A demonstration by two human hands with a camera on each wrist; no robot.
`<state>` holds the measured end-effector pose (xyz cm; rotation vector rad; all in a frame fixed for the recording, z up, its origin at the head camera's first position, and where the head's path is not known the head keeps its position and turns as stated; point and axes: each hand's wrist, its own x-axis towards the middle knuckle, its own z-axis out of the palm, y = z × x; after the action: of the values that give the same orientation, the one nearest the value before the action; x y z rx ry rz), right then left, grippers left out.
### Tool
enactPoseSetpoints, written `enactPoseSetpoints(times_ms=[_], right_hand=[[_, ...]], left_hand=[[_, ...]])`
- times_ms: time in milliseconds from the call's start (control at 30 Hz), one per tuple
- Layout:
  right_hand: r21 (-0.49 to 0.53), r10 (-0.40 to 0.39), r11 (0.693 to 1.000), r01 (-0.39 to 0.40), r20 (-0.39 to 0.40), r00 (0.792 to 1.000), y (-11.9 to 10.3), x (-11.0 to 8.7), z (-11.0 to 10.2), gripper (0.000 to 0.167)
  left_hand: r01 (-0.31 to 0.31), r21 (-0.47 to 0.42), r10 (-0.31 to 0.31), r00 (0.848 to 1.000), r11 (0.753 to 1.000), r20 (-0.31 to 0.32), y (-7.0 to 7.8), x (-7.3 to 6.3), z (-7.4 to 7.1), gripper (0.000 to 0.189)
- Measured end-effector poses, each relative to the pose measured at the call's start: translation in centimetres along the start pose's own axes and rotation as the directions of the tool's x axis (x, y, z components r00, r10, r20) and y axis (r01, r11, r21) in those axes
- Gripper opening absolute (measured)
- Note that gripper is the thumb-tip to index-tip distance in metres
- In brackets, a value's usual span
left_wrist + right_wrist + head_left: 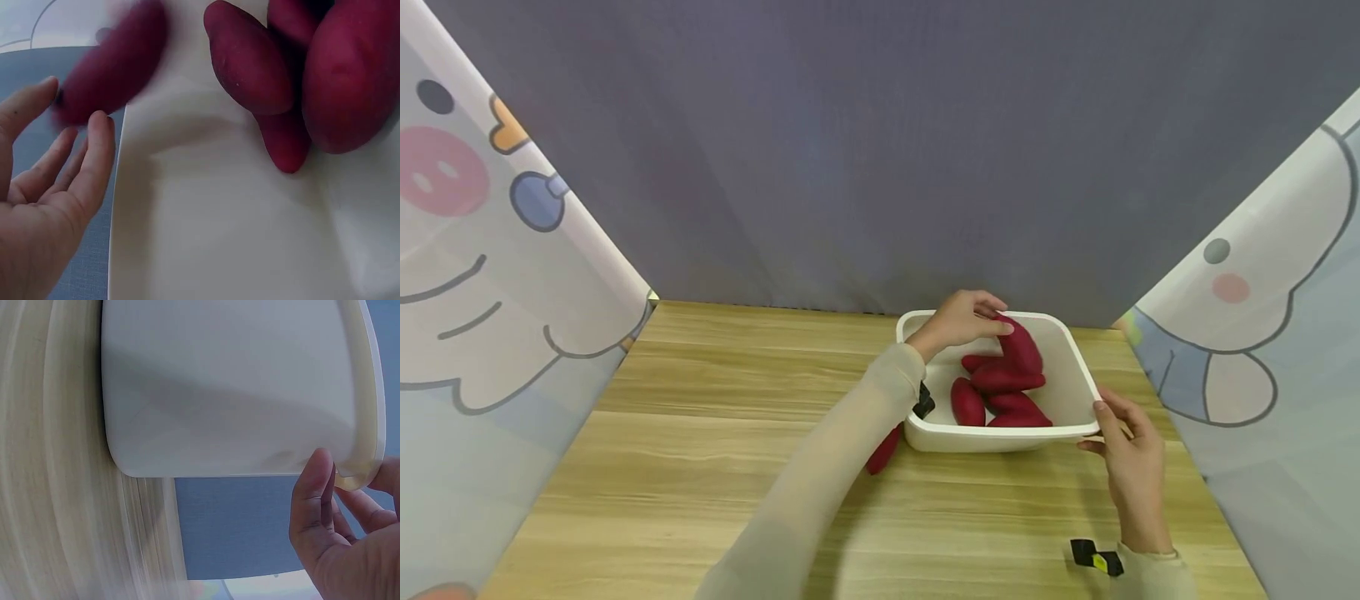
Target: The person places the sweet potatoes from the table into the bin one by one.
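Note:
A white plastic bin holds several purple-red sweet potatoes. Over its far side, my left hand has thumb and fingers spread at the upper end of one sweet potato. That sweet potato is blurred in the left wrist view, its end right at the fingertips, while the hand looks sharp. At the near right corner, my right hand grips the bin's rim, thumb on one side and fingers on the other.
Another sweet potato lies on the wooden table left of the bin, partly hidden by the left forearm. A grey cloth wall stands behind the table, with cartoon-printed panels on both sides.

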<state>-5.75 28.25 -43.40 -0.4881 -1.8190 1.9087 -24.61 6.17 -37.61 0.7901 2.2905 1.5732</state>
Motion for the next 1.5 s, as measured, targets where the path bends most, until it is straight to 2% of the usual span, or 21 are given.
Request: enactPoseSetpoints(times_ms=[167,233,333,400,467,633,800,1000,1233,1367,1500], right_hand=[[-0.004,0.002,1.0,-0.002,0.002,1.0,0.0,0.0,0.0,0.032],[-0.009,0.001,1.0,-0.001,0.006,1.0,0.1,0.1,0.1,0.033],[-0.015,0.005,1.0,-0.005,0.008,1.0,0.2,0.1,0.2,0.033],[-0.015,0.008,1.0,-0.008,0.008,1.0,0.2,0.2,0.2,0.034],[-0.013,0.007,1.0,-0.007,0.007,1.0,0.2,0.2,0.2,0.034],[-0.012,0.005,1.0,-0.005,0.002,1.0,0.2,0.5,0.2,0.033],[-0.02,0.002,1.0,-0.002,-0.005,1.0,0.4,0.8,0.4,0.032],[-0.015,0.002,1.0,-0.002,0.001,1.0,0.4,0.9,0.4,0.033],[-0.009,0.003,1.0,-0.003,0.007,1.0,0.4,0.8,0.4,0.033],[-0.012,0.002,1.0,-0.002,0.006,1.0,0.4,0.9,0.4,0.032],[-0.014,0.011,1.0,-0.011,-0.007,1.0,0.4,0.9,0.4,0.031]], left_hand=[[-0.005,-0.05,0.003,0.999,0.999,-0.031,-0.1,-0.1,-0.2,0.033],[-0.014,-0.101,0.01,0.999,0.995,-0.038,0.0,-0.2,-0.2,0.031],[-0.025,-0.218,0.018,0.999,0.976,-0.036,0.5,-0.3,-0.4,0.029],[-0.043,-0.295,0.036,0.999,0.954,-0.031,1.1,-0.4,-0.6,0.029],[-0.069,-0.336,0.062,0.998,0.939,-0.031,1.9,-0.6,-1.0,0.029],[-0.119,-0.348,0.116,0.993,0.93,-0.029,3.9,-1.6,-2.4,0.033],[-0.128,-0.278,0.125,0.992,0.952,-0.026,4.5,-3.5,-4.4,0.038],[-0.117,-0.148,0.105,0.991,0.982,-0.082,3.3,-7.2,-6.9,0.038],[-0.078,-0.105,0.058,0.981,0.991,-0.184,0.4,-12.2,-9.4,0.033],[0.0,-0.046,-0.011,0.974,0.999,-0.228,-1.7,-14.9,-10.0,0.031],[0.1,-0.045,-0.108,0.966,0.994,-0.235,-3.7,-17.0,-9.5,0.034]])
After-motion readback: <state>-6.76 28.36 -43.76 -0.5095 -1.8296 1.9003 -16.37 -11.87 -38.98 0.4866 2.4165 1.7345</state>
